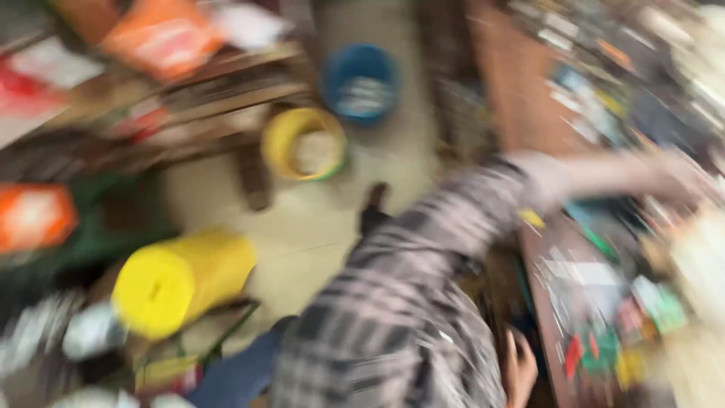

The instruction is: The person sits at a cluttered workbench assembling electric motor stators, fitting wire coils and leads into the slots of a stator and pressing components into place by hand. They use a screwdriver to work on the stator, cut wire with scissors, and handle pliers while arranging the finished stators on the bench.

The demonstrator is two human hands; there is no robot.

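The whole view is smeared by motion. A plaid sleeve (pixel 453 219) stretches to the right, and my left hand (pixel 672 177) at its end is over a cluttered brown table (pixel 521 83). Blur hides whether that hand holds anything. My right hand (pixel 521 370) is low beside the table's near edge (pixel 538 302), fingers up, with nothing seen in it. Small coloured items in red and green (pixel 596 351) lie on the table close to this hand. Blue trousers (pixel 234 378) and a dark shoe (pixel 374 208) show over the pale floor.
On the floor lie a yellow drum on its side (pixel 181 279), a yellow bucket (pixel 303 143) and a blue bucket (pixel 361 81). Wooden shelving with orange packages (pixel 162 34) fills the upper left. An orange box (pixel 34 217) sits at the left edge.
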